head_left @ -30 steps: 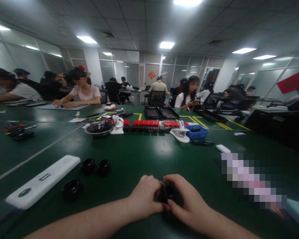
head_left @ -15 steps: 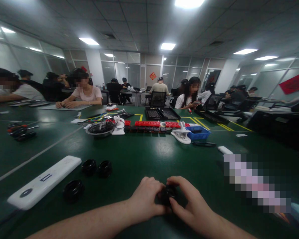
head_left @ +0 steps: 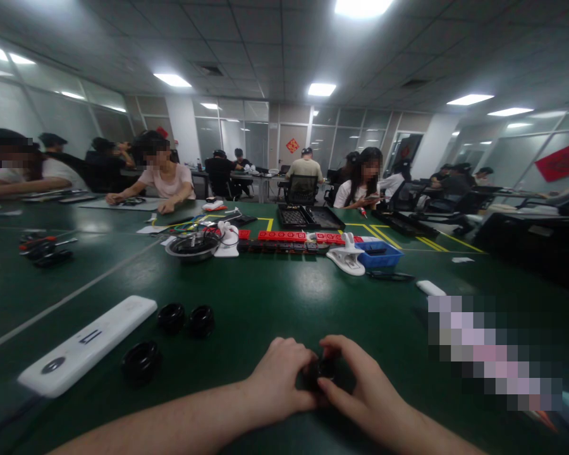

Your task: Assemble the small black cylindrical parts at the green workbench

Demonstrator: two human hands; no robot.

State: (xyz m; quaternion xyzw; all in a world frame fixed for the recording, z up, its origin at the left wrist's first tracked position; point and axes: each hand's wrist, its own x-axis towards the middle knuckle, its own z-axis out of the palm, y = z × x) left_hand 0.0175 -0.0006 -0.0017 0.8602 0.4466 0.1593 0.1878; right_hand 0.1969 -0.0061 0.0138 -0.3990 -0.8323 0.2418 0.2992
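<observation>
Between my two hands sits a black ring-shaped part (head_left: 326,368), low over the green table near its front. My left hand (head_left: 282,373) has its fingers and thumb curled round the part's left side. From the right, my right hand (head_left: 360,379) grips it between thumb and fingers. The fingers hide much of the part, and its underside cannot be seen. To the left, several similar black ring-shaped parts lie on the table: a ring (head_left: 142,362) nearest me, another ring (head_left: 171,317) behind it, and a ring (head_left: 201,320) beside that one.
A long white device (head_left: 90,344) with a cable lies left. Across the table (head_left: 246,297) are a round metal dish (head_left: 189,246), red and black strips (head_left: 282,237), a white clamp (head_left: 347,259) and a blue bin (head_left: 382,254). A blurred-out item (head_left: 490,347) lies right. Co-workers sit beyond.
My hands stay round the black part, with the right fingers shifted slightly on it. The view has moved a little. Across the table, a co-worker's hands have spread apart.
</observation>
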